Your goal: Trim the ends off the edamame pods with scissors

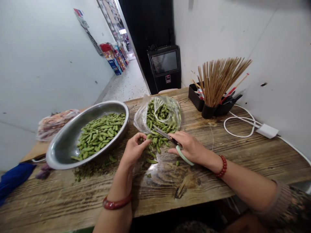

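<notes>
Right hand (186,145) wrapped round scissors (165,134), likely stiff, light; hold by handles (184,157); left hand (135,147) curled beside pods (157,142) on desk (206,184), cannot tell if pinching one; pods probably light, firm; grip mid-body

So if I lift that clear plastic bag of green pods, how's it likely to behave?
The clear plastic bag will probably be floppy, since its thin film is wrinkled and slumped. It may sag unevenly, as the green pods inside look loose. Some could spill, because others already lie outside its near side.
</notes>
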Demonstrator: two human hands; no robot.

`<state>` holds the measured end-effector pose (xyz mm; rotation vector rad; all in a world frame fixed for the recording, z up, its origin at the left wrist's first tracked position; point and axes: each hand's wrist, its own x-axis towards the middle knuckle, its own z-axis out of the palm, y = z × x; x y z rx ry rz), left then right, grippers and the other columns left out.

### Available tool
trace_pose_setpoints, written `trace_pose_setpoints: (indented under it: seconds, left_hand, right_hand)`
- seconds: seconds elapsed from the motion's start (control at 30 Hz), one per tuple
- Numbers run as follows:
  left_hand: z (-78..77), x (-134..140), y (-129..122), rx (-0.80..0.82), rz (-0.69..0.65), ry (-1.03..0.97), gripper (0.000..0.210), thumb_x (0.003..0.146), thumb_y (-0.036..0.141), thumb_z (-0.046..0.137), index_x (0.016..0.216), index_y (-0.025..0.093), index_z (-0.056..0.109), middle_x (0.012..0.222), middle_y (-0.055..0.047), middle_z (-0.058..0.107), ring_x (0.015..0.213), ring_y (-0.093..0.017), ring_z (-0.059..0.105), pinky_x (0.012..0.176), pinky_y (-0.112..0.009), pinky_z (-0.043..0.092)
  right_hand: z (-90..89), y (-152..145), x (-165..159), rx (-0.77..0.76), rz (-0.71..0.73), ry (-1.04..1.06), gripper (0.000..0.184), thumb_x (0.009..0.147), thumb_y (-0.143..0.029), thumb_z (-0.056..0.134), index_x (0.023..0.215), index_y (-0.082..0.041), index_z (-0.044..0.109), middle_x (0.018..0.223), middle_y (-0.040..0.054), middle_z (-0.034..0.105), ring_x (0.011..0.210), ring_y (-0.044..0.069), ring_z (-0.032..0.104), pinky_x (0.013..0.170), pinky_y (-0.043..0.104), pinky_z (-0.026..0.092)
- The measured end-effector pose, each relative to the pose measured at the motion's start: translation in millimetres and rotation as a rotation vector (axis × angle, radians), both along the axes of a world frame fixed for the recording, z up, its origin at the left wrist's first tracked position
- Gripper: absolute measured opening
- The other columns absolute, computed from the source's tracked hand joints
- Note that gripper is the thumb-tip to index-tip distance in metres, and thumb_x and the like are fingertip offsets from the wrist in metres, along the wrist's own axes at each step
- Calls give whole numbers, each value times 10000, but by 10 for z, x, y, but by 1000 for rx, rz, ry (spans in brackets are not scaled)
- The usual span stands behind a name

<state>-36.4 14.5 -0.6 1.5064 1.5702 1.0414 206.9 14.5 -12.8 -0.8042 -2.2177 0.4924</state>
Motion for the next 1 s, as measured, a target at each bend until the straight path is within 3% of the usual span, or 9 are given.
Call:
trace_pose_setpoints:
  seconds: [0.1,0.2,0.37,0.57,1.0]
  left_hand:
    - [55,70,-58,-118,-38,-340,248,665,281,747,773,161,558,665,38,513,512,-67,396,473,-180,298]
    - [67,149,-101,-187,-90,-458,278,669,266,763,859,141,602,699,17,548,501,-53,388,447,-165,279]
    - [53,220,-127,-206,-143,-472,240,754,332,697,878,136,635,736,-1,586,477,-36,373,426,-161,241]
    - [-2,255,-145,-169,-181,-414,249,763,345,687,929,164,647,667,22,557,491,-53,410,454,-169,300]
    - [-21,331,-177,-131,-234,-402,177,769,322,674,827,157,640,623,42,478,486,-59,356,447,-179,289]
  right_hand:
    - [-7,4,1,-13,13,-9,445,830,-338,658,1200,-134,520,971,111,615,907,242,565,808,391,491]
    - [3,4,4,-31,25,-27,482,805,-340,687,1203,-126,521,977,113,614,908,244,561,809,388,485]
    - [26,4,5,-58,72,-46,558,771,-399,712,1218,-128,519,968,113,601,897,239,541,798,385,479]
    - [18,-4,-2,-68,103,-98,616,761,-425,714,1250,-114,505,977,118,596,915,245,530,805,377,473]
    - [-26,-17,-16,-44,140,-65,562,796,-370,694,1262,-140,483,1003,115,604,924,234,533,825,376,462]
